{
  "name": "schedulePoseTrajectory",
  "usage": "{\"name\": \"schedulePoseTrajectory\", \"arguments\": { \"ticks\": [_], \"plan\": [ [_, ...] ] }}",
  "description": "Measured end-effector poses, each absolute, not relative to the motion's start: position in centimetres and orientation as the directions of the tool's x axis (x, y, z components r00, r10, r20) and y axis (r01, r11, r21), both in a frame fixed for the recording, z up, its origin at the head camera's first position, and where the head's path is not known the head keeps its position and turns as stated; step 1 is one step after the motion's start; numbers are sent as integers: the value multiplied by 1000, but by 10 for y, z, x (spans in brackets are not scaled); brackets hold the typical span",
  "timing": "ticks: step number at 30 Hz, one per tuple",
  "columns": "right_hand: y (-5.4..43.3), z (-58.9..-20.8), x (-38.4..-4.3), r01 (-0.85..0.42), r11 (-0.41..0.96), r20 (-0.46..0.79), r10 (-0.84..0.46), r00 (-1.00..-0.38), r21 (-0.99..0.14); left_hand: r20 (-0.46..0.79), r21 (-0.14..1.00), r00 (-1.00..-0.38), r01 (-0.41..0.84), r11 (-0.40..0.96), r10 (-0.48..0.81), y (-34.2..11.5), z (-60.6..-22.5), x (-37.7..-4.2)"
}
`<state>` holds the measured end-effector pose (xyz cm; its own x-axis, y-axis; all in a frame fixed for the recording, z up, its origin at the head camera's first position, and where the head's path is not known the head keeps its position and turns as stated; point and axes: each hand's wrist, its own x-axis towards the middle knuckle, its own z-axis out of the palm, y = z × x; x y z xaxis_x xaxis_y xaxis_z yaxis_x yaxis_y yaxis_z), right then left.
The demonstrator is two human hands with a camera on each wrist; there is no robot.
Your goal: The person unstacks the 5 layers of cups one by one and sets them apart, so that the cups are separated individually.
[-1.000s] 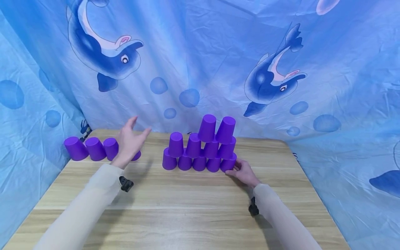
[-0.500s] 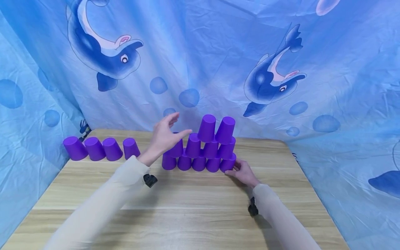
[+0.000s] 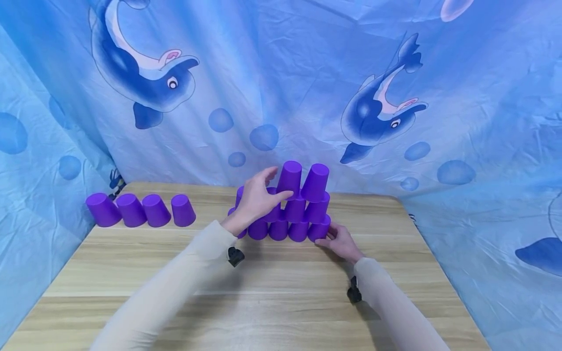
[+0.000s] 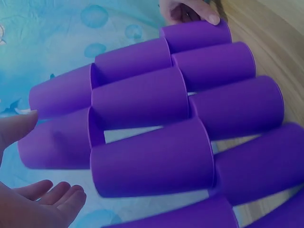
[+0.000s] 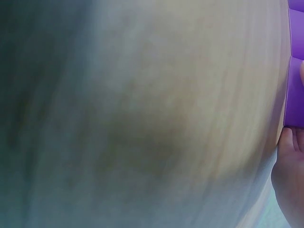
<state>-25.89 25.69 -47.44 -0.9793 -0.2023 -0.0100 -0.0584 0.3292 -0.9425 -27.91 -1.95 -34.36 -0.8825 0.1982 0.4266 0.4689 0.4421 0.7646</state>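
Note:
Upside-down purple cups stand stacked in tiers, with two on the top tier. My left hand (image 3: 256, 199) is at the left top cup (image 3: 290, 178), thumb and fingers spread to either side of it. In the left wrist view the left thumb (image 4: 18, 129) has its tip right at that cup's edge, and the fingers show a gap from its wall. At the stack's right end my right hand (image 3: 341, 242) grips the bottom corner cup (image 3: 319, 229), thumb in front and fingers at its side. My left hand hides part of the stack's left end.
To the left, several more upside-down purple cups (image 3: 156, 210) stand in a row on the wooden table (image 3: 281, 302). A blue curtain (image 3: 307, 97) with dolphins hangs right behind the table's back edge and along both sides.
My left hand has moved right from the row of cups, past the stack's left end, to the left top cup. My right hand stays on the corner cup.

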Motion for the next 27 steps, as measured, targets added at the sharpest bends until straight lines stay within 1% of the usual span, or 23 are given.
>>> {"name": "schedulePoseTrajectory", "arguments": {
  "ticks": [4,13,18,27],
  "plan": [
    [258,-475,-259,-57,321,-12,-208,-978,-945,410,777,-887,462,428,213,-11,-347,-283],
    [258,-474,-260,-49,311,-21,-216,-976,-949,392,820,-899,438,370,196,-4,-353,-290],
    [258,-474,-261,-44,290,-24,-228,-973,-956,395,820,-901,434,373,180,-2,-355,-292],
    [260,-477,-264,-43,297,-26,-224,-974,-954,405,816,-899,437,378,167,-1,-355,-293]
  ]
}}
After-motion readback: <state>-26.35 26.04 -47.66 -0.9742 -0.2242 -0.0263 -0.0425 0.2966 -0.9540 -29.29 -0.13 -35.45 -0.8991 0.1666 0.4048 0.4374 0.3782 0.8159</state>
